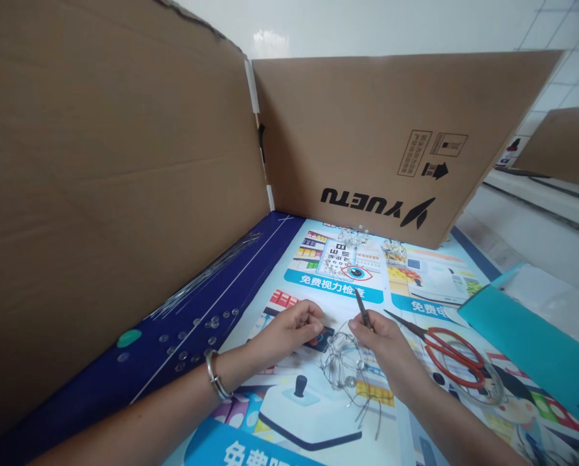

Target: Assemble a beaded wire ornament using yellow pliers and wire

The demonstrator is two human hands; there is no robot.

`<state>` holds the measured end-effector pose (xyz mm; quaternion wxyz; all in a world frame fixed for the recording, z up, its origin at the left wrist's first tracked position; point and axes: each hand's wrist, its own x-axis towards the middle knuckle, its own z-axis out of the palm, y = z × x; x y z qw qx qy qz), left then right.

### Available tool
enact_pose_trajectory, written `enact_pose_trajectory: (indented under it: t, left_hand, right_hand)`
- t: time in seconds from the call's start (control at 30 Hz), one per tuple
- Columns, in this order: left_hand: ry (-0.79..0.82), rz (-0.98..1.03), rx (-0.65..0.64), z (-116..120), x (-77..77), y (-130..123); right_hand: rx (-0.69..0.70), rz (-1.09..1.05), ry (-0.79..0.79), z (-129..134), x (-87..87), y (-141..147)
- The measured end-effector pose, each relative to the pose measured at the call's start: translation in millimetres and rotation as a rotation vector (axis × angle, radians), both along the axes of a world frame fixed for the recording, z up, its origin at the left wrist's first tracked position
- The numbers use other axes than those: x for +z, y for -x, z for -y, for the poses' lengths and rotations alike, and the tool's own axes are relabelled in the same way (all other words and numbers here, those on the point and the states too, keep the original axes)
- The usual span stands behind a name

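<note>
My right hand (381, 343) grips slim dark metal tweezers (363, 309), their tips pointing up and away from me. Just below that hand lies a tangle of thin silver wire with small clear beads (340, 366) on the printed paper mat (313, 278). My left hand (289, 328) is curled with its fingertips together, just left of the tangle. I cannot tell whether those fingers pinch anything. A silver bangle (214, 375) circles my left wrist.
Red-handled scissors (452, 356) lie right of my right hand. Small clear beads (192, 340) and long thin wires (206, 275) lie on the dark blue strip. Further wire clusters (352, 239) sit far ahead. Cardboard walls (114, 175) stand left and ahead; a teal folder (527, 336) lies right.
</note>
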<state>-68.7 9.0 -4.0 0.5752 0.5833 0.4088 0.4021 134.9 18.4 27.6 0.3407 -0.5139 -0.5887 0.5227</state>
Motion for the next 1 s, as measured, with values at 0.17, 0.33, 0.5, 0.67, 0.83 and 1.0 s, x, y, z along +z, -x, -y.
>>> enact_pose_trajectory:
  t: [0.17, 0.33, 0.5, 0.67, 0.83, 1.0]
  left_hand:
    - [0.088, 0.108, 0.006, -1, 0.9, -1]
    - [0.076, 0.137, 0.045, 2, 4.4, -2]
    - [0.045, 0.171, 0.107, 3, 8.9, -3]
    - [0.012, 0.172, 0.153, 3, 12.5, -3]
    - [-0.007, 0.156, 0.163, 4, 8.7, -1]
    - [-0.038, 0.138, 0.145, 4, 5.4, 1]
  right_hand:
    - [0.008, 0.007, -0.004, 0, -1.7, -1]
    - [0.018, 0.012, -0.024, 0, -3.5, -2]
    - [0.036, 0.039, -0.027, 0, -6.5, -3]
    - [0.075, 0.043, 0.004, -1, -5.3, -3]
    - [0.094, 0.040, 0.031, -1, -2.8, -2]
    - [0.098, 0.058, 0.022, 1, -3.2, -1]
